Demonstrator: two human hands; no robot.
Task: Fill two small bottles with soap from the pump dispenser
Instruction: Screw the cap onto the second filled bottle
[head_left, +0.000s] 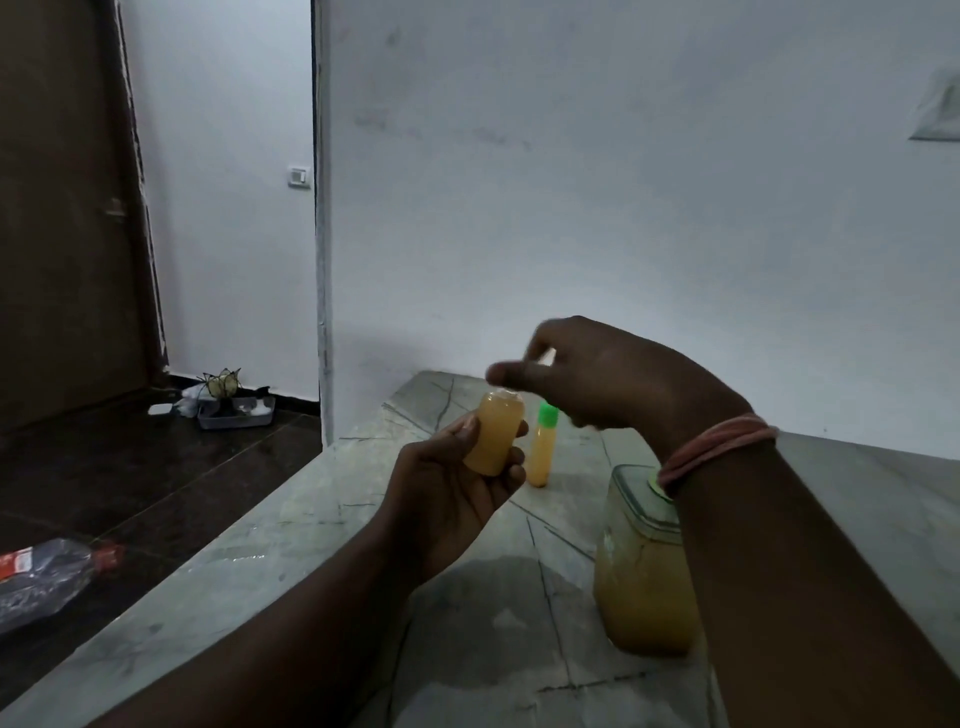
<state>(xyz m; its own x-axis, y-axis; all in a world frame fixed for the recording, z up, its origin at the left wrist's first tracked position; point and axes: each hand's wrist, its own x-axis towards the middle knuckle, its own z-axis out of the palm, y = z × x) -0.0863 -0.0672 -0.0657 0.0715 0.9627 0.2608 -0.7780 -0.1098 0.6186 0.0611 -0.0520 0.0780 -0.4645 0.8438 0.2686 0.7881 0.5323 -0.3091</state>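
My left hand (457, 488) grips a small clear bottle (493, 434) full of yellow-orange soap, held upright above the stone counter (322, 561). Its mouth has no cap on it. My right hand (587, 379) hovers just above that mouth, blurred, with its fingers pinching a small white piece (548, 357) that I cannot identify for sure. A second small bottle (543, 447) of the same soap, closed with a green cap, stands on the counter just behind. The large soap container (644, 566) stands at the right, its top hidden behind my right forearm.
The counter's left edge drops to a dark floor, where a crushed plastic bottle (52, 577) lies. A grey tray (236, 413) with odds and ends sits by the far wall, near a brown door (67, 208). A white wall rises behind the counter.
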